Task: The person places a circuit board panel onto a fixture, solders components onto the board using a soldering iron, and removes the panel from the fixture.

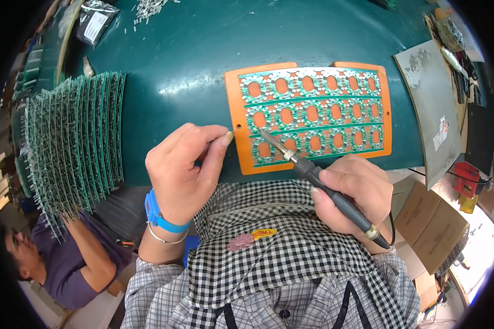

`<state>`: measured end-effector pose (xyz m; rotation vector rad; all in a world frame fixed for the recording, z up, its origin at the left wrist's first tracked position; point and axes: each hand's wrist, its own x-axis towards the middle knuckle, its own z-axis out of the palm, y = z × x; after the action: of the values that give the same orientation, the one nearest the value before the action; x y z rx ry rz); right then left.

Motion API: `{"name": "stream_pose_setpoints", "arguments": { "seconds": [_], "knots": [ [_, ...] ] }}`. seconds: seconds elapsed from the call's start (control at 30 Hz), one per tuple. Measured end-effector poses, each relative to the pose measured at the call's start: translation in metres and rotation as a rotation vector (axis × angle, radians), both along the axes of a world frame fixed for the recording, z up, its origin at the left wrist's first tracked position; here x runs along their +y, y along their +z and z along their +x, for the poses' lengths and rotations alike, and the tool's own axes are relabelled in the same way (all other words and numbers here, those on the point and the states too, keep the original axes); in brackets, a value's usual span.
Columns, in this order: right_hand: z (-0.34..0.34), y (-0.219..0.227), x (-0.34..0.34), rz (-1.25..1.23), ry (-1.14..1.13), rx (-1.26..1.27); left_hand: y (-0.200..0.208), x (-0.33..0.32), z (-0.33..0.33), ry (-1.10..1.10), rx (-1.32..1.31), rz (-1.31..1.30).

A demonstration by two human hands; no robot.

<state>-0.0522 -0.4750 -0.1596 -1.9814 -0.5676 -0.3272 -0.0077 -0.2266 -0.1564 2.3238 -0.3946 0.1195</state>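
My right hand (359,192) grips a soldering iron (308,170) with a black handle. Its metal tip points up and left over a green circuit board panel (299,100), at the left part of its lower rows. Whether the tip touches the board I cannot tell. The panel, with rows of oval cutouts, lies in an orange tray (235,104). Beside the tray's left edge, my left hand (184,156) is closed in a pinch, thumb against forefinger. Anything between those fingertips is too small to make out. A blue wrist strap (173,225) circles my left wrist.
Many upright circuit boards (85,137) stand in a dense row at left. A co-worker (82,268) reaches toward them from below. Small metal parts (148,8) lie at the far edge, near a black bag (96,24). A grey panel (431,104) and a cardboard box (431,225) stand right.
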Motion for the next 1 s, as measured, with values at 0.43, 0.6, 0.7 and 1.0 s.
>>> {"name": "stream_pose_setpoints", "arguments": {
  "seconds": [0.43,0.6,0.7,1.0],
  "knots": [
    [-0.002,0.009,0.013,-0.128,-0.014,0.039,-0.027,0.003,0.006,-0.115,-0.020,-0.123],
    [-0.003,0.009,0.005,-0.015,-0.087,0.051,-0.020,0.004,-0.003,-0.048,0.117,-0.189],
    [-0.006,0.008,-0.002,0.018,-0.134,0.067,-0.015,-0.002,0.001,-0.053,0.016,-0.158],
    [0.000,0.001,0.000,0.018,-0.149,0.075,-0.020,-0.015,0.007,-0.071,-0.037,-0.095]
  ]
}}
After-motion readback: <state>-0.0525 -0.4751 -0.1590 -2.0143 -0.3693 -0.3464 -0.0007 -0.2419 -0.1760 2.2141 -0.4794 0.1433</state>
